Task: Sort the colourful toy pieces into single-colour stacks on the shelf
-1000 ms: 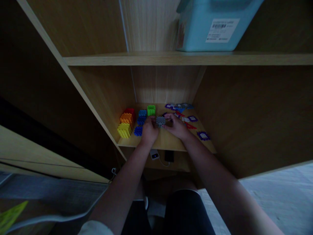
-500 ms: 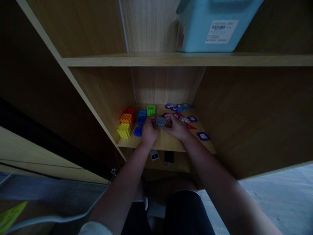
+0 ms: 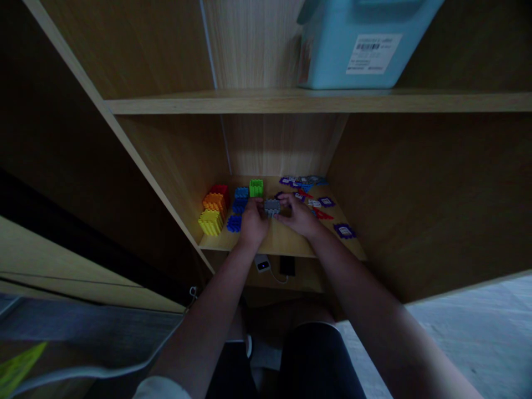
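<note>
A small grey toothed-edge block is between my two hands, low over the middle of the shelf board. My left hand is closed on the block's left side, its fingertips partly hidden. On the other side my right hand curls its thumb and fingers round the block's right edge. Just left of my left hand are blue toothed pieces, and behind it stands a green cube. Flat purple pieces and red pieces lie scattered to the right of my right hand.
Yellow, orange and red blocks stand by the left wall. A light-blue bin sits on the upper shelf. Below lie a small white device with a cable and a dark flat object.
The grey block has tipped slightly, its top face showing a little more plainly. Both hands keep nearly the same place, and the view has shifted very slightly.
</note>
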Demonstrator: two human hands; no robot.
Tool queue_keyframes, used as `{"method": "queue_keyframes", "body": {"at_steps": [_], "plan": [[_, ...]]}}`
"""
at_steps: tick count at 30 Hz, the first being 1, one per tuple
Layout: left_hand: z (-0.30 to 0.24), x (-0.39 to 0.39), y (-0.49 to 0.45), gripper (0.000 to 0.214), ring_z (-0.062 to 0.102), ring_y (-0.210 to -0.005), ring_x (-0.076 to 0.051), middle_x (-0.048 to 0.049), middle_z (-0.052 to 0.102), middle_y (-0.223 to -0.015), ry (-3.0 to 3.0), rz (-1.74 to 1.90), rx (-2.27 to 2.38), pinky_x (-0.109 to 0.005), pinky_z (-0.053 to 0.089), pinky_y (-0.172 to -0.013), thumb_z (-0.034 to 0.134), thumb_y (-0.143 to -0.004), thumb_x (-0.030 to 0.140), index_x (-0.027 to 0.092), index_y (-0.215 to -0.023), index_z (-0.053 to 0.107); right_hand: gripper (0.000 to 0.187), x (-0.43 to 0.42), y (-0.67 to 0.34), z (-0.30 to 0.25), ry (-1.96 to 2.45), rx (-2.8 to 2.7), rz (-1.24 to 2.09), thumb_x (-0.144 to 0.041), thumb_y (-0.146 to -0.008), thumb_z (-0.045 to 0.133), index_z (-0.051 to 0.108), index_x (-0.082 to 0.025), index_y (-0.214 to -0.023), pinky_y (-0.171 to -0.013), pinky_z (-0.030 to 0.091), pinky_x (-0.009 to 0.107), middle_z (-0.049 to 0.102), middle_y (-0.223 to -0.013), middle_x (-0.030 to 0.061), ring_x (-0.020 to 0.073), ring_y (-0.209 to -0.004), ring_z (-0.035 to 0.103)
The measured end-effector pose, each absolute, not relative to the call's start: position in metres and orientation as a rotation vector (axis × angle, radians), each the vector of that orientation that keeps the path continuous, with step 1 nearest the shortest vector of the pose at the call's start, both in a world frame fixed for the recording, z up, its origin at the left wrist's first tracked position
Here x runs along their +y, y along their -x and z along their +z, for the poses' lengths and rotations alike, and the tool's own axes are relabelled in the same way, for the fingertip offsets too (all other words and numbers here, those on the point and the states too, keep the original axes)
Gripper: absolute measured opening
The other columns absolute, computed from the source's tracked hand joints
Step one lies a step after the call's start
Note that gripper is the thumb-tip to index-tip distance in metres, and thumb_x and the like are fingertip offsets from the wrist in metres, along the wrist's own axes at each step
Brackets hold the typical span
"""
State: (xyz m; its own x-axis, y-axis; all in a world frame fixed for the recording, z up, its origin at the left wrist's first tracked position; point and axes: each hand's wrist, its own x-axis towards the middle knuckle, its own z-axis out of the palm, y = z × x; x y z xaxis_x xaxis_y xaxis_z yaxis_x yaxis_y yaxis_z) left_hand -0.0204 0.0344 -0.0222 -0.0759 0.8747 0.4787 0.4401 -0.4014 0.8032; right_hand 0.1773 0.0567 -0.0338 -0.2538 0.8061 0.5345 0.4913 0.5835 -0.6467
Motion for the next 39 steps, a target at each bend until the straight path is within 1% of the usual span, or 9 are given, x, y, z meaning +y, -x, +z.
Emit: {"method": "queue_keyframes", "body": {"at_steps": [3, 7, 14, 18, 23, 27, 32, 39], "plan": [[-0.0223, 0.0349, 0.0206, 0.036, 0.072, -0.098, -0.024, -0.0105, 0.072, -0.107, -1.824, 1.472, 1.405, -0.035, 0.057, -0.090, 0.052, -0.090, -0.003, 0.017, -0.118, 0.061, 0.059, 0.0564, -0.1774, -0.0334, 1.040, -1.919, 0.444, -0.025, -0.083, 0.086, 0.056, -0.025, -0.134, -0.106, 0.058, 0.047, 0.074, -0.124, 0.0097, 0.0268, -0.116, 0.073], [-0.0252, 0.0366, 0.0208, 0.037, 0.072, -0.101, -0.024, -0.0102, 0.073, -0.108, -1.833, 1.480, 1.409, -0.036, 0.057, -0.093, 0.053, -0.088, -0.004, 0.018, -0.117, 0.062, 0.061, 0.0554, -0.1775, -0.0322, 1.064, -1.919, 0.453, -0.025, -0.082, 0.086, 0.057, -0.025, -0.135, -0.105, 0.058, 0.048, 0.075, -0.123, 0.0097, 0.0273, -0.115, 0.073], [-0.0272, 0.0377, 0.0207, 0.048, 0.073, -0.102, -0.023, -0.0098, 0.074, -0.111, -1.851, 1.461, 1.382, -0.037, 0.059, -0.094, 0.057, -0.079, -0.008, 0.019, -0.118, 0.061, 0.059, 0.0557, -0.1779, -0.0311, 1.079, -1.905, 0.458, -0.028, -0.083, 0.087, 0.057, -0.026, -0.134, -0.106, 0.058, 0.049, 0.075, -0.123, 0.0099, 0.0275, -0.115, 0.074], [-0.0255, 0.0364, 0.0206, 0.046, 0.073, -0.101, -0.023, -0.0094, 0.074, -0.111, -1.852, 1.450, 1.370, -0.036, 0.060, -0.092, 0.058, -0.079, -0.007, 0.019, -0.116, 0.061, 0.059, 0.0566, -0.1774, -0.0328, 1.084, -1.893, 0.437, -0.026, -0.082, 0.087, 0.058, -0.027, -0.133, -0.106, 0.059, 0.049, 0.074, -0.125, 0.0098, 0.0275, -0.116, 0.074], [-0.0278, 0.0368, 0.0202, 0.047, 0.072, -0.097, -0.022, -0.0091, 0.073, -0.110, -1.846, 1.455, 1.373, -0.036, 0.060, -0.089, 0.058, -0.077, -0.007, 0.020, -0.116, 0.061, 0.059, 0.0577, -0.1775, -0.0355, 1.074, -1.894, 0.427, -0.028, -0.083, 0.087, 0.057, -0.027, -0.134, -0.106, 0.059, 0.049, 0.074, -0.127, 0.0099, 0.0273, -0.117, 0.073], [-0.0279, 0.0368, 0.0199, 0.046, 0.072, -0.098, -0.022, -0.0080, 0.074, -0.111, -1.826, 1.454, 1.368, -0.035, 0.059, -0.090, 0.058, -0.078, -0.006, 0.020, -0.115, 0.062, 0.059, 0.0581, -0.1780, -0.0356, 1.082, -1.895, 0.426, -0.031, -0.083, 0.087, 0.058, -0.027, -0.134, -0.106, 0.059, 0.049, 0.073, -0.127, 0.0104, 0.0274, -0.117, 0.073], [-0.0234, 0.0342, 0.0194, 0.043, 0.072, -0.098, -0.021, -0.0091, 0.074, -0.111, -1.838, 1.427, 1.391, -0.034, 0.059, -0.089, 0.059, -0.079, -0.005, 0.019, -0.114, 0.061, 0.059, 0.0580, -0.1777, -0.0347, 1.070, -1.895, 0.428, -0.032, -0.083, 0.087, 0.057, -0.027, -0.133, -0.107, 0.058, 0.050, 0.074, -0.128, 0.0108, 0.0281, -0.118, 0.073], [-0.0260, 0.0363, 0.0189, 0.045, 0.072, -0.097, -0.022, -0.0088, 0.073, -0.110, -1.833, 1.419, 1.393, -0.035, 0.058, -0.088, 0.058, -0.078, -0.007, 0.019, -0.114, 0.062, 0.058, 0.0567, -0.1776, -0.0325, 1.084, -1.896, 0.449, -0.034, -0.083, 0.088, 0.058, -0.027, -0.132, -0.108, 0.058, 0.050, 0.073, -0.129, 0.0105, 0.0276, -0.120, 0.073]]}}
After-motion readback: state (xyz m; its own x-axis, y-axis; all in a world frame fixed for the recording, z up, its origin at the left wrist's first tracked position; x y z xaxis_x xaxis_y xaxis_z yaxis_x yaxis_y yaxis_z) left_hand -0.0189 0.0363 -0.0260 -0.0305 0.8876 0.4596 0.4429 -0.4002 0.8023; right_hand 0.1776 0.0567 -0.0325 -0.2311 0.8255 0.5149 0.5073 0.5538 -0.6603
